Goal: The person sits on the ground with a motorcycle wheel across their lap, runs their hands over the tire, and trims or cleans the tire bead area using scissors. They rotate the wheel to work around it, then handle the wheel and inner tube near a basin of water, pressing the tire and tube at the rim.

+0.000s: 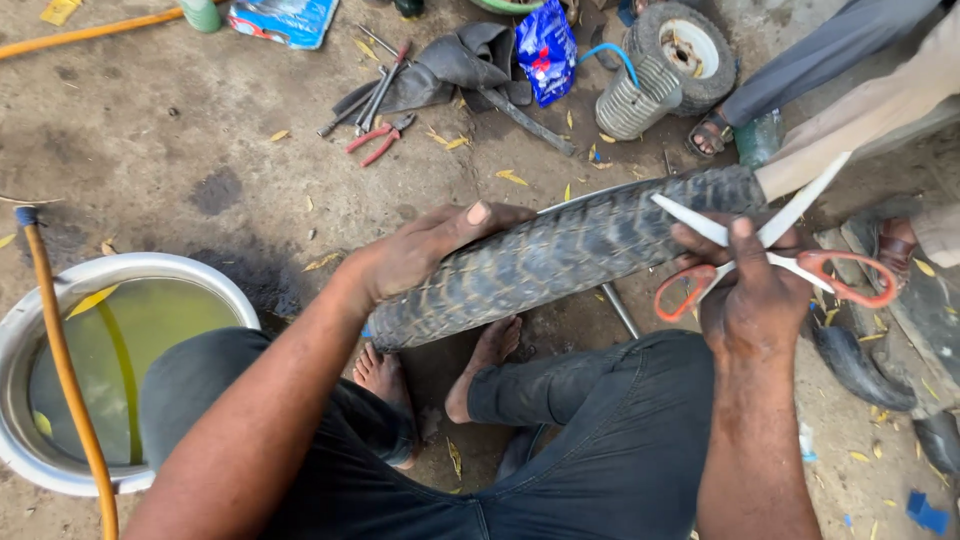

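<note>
A black treaded bicycle tyre [560, 255] lies slanted across my knees, above my bare feet. My left hand [420, 250] rests on its lower left part, fingers curled over the tread. My right hand [750, 290] holds orange-handled scissors [790, 262], their blades spread apart and pointing up beside the tyre's right part. Another person's legs and sandalled foot [712, 132] stand just beyond the tyre's far end.
A metal basin [20, 330] of greenish water sits at the left, with a yellow hose [70, 390] across it. Red-handled pliers [378, 138], wrenches, a black inner tube [450, 65], a blue bag [545, 50] and a small wheel [685, 50] lie on the dirt ground beyond.
</note>
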